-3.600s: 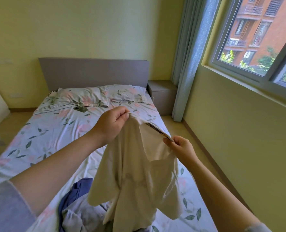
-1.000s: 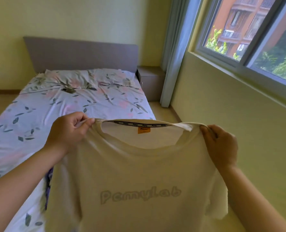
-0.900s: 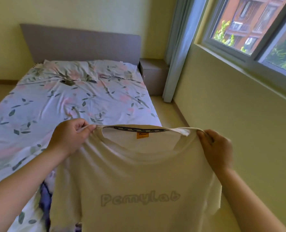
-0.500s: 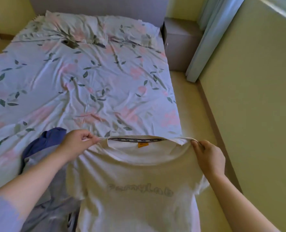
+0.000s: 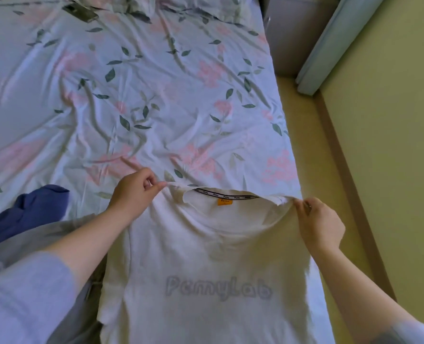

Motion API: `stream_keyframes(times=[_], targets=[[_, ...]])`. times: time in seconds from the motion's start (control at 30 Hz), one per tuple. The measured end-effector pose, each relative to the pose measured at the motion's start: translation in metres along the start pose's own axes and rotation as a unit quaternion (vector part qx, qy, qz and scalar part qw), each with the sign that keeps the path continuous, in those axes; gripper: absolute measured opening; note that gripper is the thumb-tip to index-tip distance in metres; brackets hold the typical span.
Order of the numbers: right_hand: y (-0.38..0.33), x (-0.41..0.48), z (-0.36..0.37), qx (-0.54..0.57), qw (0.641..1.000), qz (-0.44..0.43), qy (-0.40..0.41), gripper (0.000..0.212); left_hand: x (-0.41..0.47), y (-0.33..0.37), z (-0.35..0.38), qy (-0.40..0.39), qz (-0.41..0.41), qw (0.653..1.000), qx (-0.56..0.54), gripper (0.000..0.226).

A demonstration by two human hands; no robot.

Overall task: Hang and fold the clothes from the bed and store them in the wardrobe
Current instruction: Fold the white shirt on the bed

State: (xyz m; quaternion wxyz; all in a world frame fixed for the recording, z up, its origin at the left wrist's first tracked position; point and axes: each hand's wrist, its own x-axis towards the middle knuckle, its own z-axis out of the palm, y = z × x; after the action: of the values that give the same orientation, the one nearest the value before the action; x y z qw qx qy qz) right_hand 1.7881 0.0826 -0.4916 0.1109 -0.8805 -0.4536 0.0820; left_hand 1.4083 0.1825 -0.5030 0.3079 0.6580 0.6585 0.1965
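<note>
A cream T-shirt [image 5: 206, 264] with pale lettering and an orange neck label lies spread, front up, on the near right part of the bed [image 5: 156, 100]. My left hand [image 5: 134, 192] pinches its left shoulder seam. At the other side my right hand [image 5: 317, 224] pinches the right shoulder. The shirt is pulled taut between the two hands, its collar toward the pillows. Its lower hem runs out of view at the bottom.
A dark blue garment [image 5: 27, 212] and a grey garment [image 5: 42, 237] lie bunched at the near left, partly under my left arm. A dark flat object [image 5: 80, 12] rests near the pillows. A grey nightstand [image 5: 288, 33], a pale curtain [image 5: 330, 38] and the wall border the bed's right side.
The T-shirt, held up in the air by both shoulders a second ago, has come down onto the bed. My view has tilted down toward the sheet.
</note>
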Motion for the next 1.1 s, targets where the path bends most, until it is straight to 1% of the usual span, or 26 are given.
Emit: stream_keyframes(times=[0.03,0.07,0.1,0.13,0.17,0.3,0.4,0.5,0.7,0.8,0.87,0.9,0.93,1.0,1.07,1.1], targets=[[-0.002,0.0,0.01,0.007,1.0,0.006,-0.019,0.022,0.003,-0.006,0.007,-0.011,-0.01,1.0,-0.017,0.025],[-0.005,-0.001,0.02,0.013,0.999,0.008,-0.044,0.027,0.005,-0.014,0.014,-0.02,-0.018,0.999,-0.026,0.021],[-0.008,-0.004,0.03,0.018,0.998,0.004,-0.064,0.039,0.005,-0.023,0.02,-0.026,-0.024,0.999,-0.028,0.019],[-0.012,-0.01,0.039,0.029,0.997,-0.003,-0.075,0.045,0.002,-0.034,0.025,-0.027,-0.032,0.999,-0.028,0.02],[-0.018,-0.017,0.048,0.047,0.996,-0.011,-0.081,0.047,-0.002,-0.046,0.029,-0.025,-0.042,0.998,-0.029,0.021],[-0.054,-0.05,0.082,0.101,0.984,-0.061,-0.134,0.041,-0.03,-0.099,0.029,-0.018,-0.103,0.994,-0.001,0.016],[-0.094,-0.066,0.107,0.133,0.967,-0.119,-0.182,0.034,-0.049,-0.137,0.021,-0.008,-0.157,0.987,0.023,0.029],[-0.135,-0.075,0.132,0.139,0.952,-0.165,-0.217,0.029,-0.061,-0.165,0.014,-0.023,-0.215,0.976,-0.001,0.039],[-0.212,-0.091,0.172,0.127,0.919,-0.25,-0.278,0.034,-0.073,-0.194,0.02,-0.021,-0.278,0.958,-0.067,0.035],[-0.24,-0.098,0.181,0.139,0.891,-0.301,-0.309,0.043,-0.083,-0.195,0.029,-0.04,-0.284,0.951,-0.113,0.04],[-0.256,-0.101,0.187,0.109,0.866,-0.338,-0.351,0.049,-0.089,-0.195,0.032,-0.047,-0.274,0.95,-0.143,0.044],[-0.262,-0.102,0.188,0.079,0.854,-0.355,-0.371,0.048,-0.091,-0.195,0.032,-0.05,-0.267,0.951,-0.15,0.044],[-0.267,-0.103,0.188,0.048,0.846,-0.371,-0.38,0.041,-0.092,-0.194,0.033,-0.055,-0.255,0.954,-0.147,0.041],[-0.27,-0.103,0.186,0.015,0.842,-0.385,-0.378,0.02,-0.095,-0.19,0.031,-0.073,-0.224,0.965,-0.119,0.029],[-0.261,-0.099,0.18,0.033,0.844,-0.384,-0.373,0.027,-0.098,-0.184,0.028,-0.082,-0.198,0.971,-0.106,0.017],[-0.252,-0.097,0.174,0.038,0.844,-0.386,-0.371,0.029,-0.099,-0.18,0.026,-0.082,-0.186,0.972,-0.115,0.016]])
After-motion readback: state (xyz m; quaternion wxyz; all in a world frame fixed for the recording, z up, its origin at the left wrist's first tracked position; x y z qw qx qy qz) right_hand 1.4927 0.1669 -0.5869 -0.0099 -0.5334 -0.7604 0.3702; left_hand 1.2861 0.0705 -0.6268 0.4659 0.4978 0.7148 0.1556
